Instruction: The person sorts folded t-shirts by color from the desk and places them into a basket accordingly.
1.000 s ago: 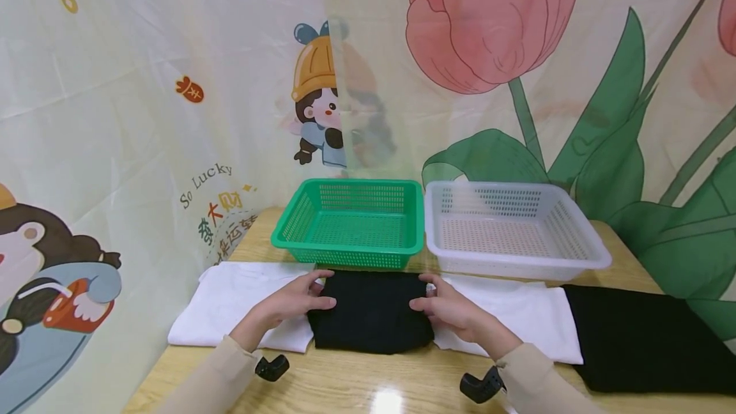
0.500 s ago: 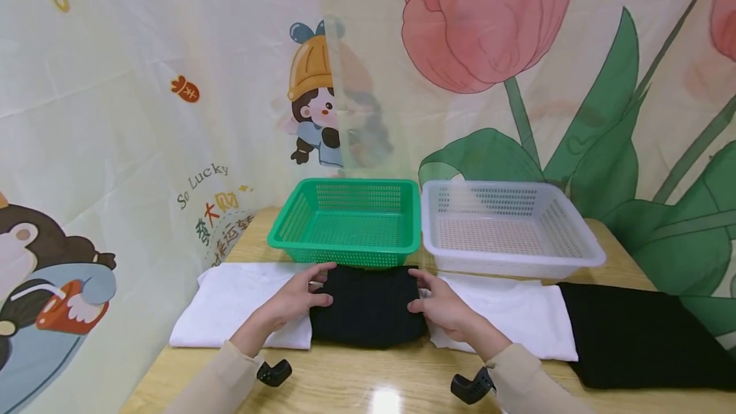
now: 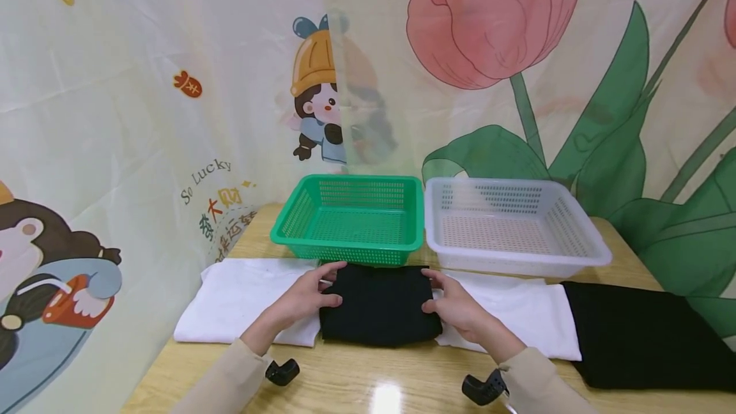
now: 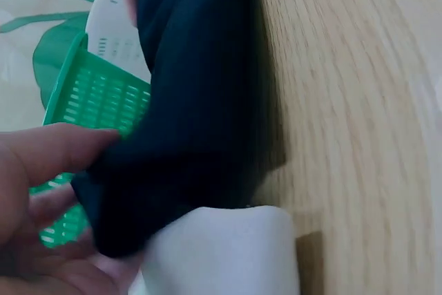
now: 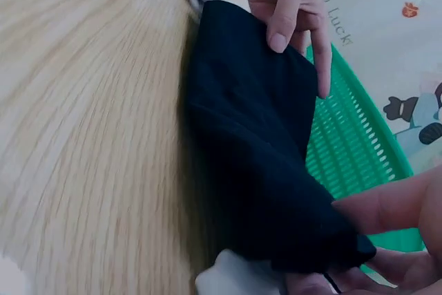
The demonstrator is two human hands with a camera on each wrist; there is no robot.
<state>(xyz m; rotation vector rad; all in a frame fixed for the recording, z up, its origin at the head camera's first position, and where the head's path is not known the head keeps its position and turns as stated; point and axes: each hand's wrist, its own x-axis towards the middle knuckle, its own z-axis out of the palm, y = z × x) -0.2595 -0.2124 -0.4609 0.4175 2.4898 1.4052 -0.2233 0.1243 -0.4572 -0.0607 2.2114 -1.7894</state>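
Observation:
A folded black cloth (image 3: 379, 312) lies between the two hands, in front of the green basket. My left hand (image 3: 305, 296) grips its left edge, thumb (image 4: 76, 143) on top and fingers underneath. On the opposite edge my right hand (image 3: 460, 308) pinches the cloth, its thumb (image 5: 387, 208) above and fingers below. Both wrist views show the cloth's sides raised and sagging over the table. A folded white cloth (image 3: 230, 299) is beside the left hand, and a second white cloth (image 3: 529, 312) lies partly behind the right hand.
The green basket (image 3: 351, 254) and a white basket (image 3: 512, 264) stand side by side at the back of the wooden table (image 3: 333, 388). Another folded black cloth (image 3: 644, 337) lies at the far right. A printed curtain (image 3: 247, 82) hangs behind.
My hands have closed in on the black cloth's side edges and grip it. The cloth has shifted slightly to the right with them. The baskets and other cloths stay put.

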